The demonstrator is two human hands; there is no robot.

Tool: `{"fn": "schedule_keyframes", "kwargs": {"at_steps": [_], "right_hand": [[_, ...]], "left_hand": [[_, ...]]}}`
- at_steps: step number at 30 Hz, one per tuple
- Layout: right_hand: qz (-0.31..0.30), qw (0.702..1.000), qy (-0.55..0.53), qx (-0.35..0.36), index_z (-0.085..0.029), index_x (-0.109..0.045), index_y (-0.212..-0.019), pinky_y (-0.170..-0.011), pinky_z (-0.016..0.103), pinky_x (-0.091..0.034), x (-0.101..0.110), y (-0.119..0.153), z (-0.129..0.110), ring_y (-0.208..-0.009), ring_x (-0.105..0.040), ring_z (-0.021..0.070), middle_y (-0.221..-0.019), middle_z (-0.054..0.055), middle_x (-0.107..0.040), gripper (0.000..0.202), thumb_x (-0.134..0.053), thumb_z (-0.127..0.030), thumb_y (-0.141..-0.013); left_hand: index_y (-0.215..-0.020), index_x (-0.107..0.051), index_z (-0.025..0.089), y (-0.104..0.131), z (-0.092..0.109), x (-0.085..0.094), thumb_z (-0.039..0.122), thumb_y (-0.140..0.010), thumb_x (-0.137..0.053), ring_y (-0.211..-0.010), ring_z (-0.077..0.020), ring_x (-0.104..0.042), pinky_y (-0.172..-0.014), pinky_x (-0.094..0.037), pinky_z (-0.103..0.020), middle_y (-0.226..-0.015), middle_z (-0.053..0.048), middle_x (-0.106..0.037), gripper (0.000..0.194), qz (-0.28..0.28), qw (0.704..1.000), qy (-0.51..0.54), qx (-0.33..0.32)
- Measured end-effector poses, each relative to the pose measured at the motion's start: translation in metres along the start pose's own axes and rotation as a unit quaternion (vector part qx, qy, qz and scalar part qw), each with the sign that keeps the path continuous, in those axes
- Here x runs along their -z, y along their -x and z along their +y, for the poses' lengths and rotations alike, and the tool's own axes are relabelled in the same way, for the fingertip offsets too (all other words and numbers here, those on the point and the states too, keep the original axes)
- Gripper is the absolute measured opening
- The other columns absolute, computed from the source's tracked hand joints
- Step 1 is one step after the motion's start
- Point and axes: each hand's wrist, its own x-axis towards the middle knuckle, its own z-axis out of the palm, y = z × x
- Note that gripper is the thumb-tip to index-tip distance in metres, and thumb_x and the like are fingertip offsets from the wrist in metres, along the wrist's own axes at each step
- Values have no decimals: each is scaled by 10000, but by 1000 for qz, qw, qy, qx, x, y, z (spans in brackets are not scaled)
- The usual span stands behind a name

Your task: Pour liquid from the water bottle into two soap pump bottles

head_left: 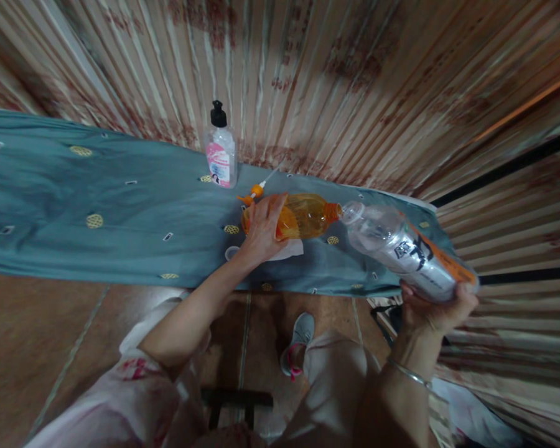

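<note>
My left hand [262, 229] is wrapped around an orange see-through bottle [310, 216], tilted nearly flat with its neck toward the right. In my right hand [441, 308] is a large clear plastic bottle [392, 246] with an orange and silver label, held by its base end. Its mouth meets the orange bottle's neck; whether liquid passes between them I cannot tell. Beside my left hand, an orange pump top [252, 194] with a thin tube lies on the cloth. A small clear cap [232, 253] sits near my left wrist, and something white [289, 251] lies under the orange bottle.
A clear pump bottle [221, 155] with a black top and pink label stands at the back of the narrow table with its teal cloth [135, 218]. Behind hangs a pleated curtain [270, 81]. Dark bars [518, 165] run along the right.
</note>
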Motion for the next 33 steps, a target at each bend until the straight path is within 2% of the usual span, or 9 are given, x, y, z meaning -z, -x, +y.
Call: {"fn": "schedule_keyframes", "kwargs": {"at_steps": [9,12,20,25,33], "right_hand": [[8,1000,5,1,-211,-619,-939,-291,187,-308,-2,1,0,-575,-546,128,-892,5,-604,466,-645,-482,-560],[11,1000,6,-2,-213,-616,-942,-304,184,-304,-1,1,0,-589,-556,134,-911,15,-615,464,-641,-477,-561],[6,1000,5,-4,-221,-613,-956,-332,174,-316,1,1,0,-619,-560,134,-926,13,-618,461,-648,-480,-575],[9,1000,5,0,-210,-619,-945,-321,182,-307,2,0,1,-600,-546,130,-924,14,-615,472,-648,-485,-562],[5,1000,5,3,-223,-622,-935,-294,188,-307,0,0,0,-595,-551,135,-929,14,-619,464,-643,-489,-555]], "left_hand": [[-1526,-336,161,-1,3,2,249,-696,-758,-1396,-365,-435,-1206,-268,-584,-1476,-190,-488,935,-4,1000,-4,6],[-1533,-337,190,-1,3,1,239,-698,-753,-1396,-363,-435,-1202,-279,-588,-1477,-173,-488,934,-2,1000,-5,12],[-1536,-349,169,-1,1,2,299,-728,-747,-1395,-370,-426,-1192,-289,-573,-1475,-181,-486,910,-3,1000,-7,3],[-1529,-349,145,-1,1,0,279,-716,-748,-1386,-363,-435,-1190,-294,-568,-1472,-191,-488,916,5,1000,-8,-3],[-1534,-349,168,0,2,0,260,-715,-747,-1386,-362,-438,-1192,-293,-568,-1477,-180,-488,916,6,1000,-7,-1]]}}
